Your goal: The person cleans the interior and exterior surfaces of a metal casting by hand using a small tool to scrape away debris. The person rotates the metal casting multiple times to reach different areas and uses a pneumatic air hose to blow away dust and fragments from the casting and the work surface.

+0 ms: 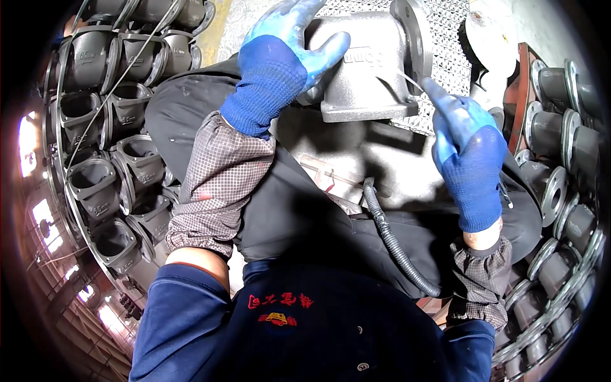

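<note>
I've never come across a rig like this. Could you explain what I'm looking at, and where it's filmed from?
There's no robot here: it's a person at work, filmed by a wide fisheye camera on their head, looking down. That lens bends straight edges and darkens the corners.

Both hands wear blue gloves. The left hand lies against a grey metal casting, which appears to rest on a patterned surface. The right hand holds a thin pale stick pointing towards the casting; whether it touches is unclear.

A ribbed hose runs by the person's legs, and more castings stand on the left and right.
</note>
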Demonstrator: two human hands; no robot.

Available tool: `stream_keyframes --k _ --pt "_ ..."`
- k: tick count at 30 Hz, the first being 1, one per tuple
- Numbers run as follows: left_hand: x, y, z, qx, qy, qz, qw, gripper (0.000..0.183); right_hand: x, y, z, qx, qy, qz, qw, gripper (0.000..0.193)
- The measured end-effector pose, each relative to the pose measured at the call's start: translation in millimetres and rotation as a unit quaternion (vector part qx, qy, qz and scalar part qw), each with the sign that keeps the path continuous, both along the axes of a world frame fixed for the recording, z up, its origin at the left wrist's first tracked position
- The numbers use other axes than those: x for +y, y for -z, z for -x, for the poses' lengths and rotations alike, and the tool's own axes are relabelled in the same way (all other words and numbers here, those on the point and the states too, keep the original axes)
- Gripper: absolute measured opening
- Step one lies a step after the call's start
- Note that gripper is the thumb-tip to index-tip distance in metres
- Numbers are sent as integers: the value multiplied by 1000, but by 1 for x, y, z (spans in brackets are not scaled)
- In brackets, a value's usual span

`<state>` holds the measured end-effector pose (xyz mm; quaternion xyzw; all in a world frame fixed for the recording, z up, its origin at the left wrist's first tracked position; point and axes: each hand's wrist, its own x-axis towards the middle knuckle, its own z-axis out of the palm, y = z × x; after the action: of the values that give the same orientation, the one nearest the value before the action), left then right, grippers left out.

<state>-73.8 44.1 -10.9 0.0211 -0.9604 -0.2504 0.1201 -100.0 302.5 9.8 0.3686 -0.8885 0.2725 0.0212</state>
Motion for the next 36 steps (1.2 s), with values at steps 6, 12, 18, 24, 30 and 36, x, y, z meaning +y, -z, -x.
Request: stream_keyframes --k 6,12,18,24,30,36 --pt "6 -10 -7 -15 -62 -134 989 58 -8 0 0 5 -10 -42 999 37" --pt "5 -8 -8 16 -70 -61 996 55 -9 10 1 32 -17 -47 998 39" --pt "9 -6 -5 16 -78 -188 979 44 -12 5 0 16 -14 -64 998 37" --pt "10 -6 -4 50 -68 -174 981 43 -13 7 1 28 -19 -74 997 35" --pt "7 -9 -10 30 -71 -101 992 51 -20 -2 2 27 -17 -77 997 36" --pt "7 -11 -11 12 -65 -122 990 44 -12 -1 3 16 -8 -57 998 36"
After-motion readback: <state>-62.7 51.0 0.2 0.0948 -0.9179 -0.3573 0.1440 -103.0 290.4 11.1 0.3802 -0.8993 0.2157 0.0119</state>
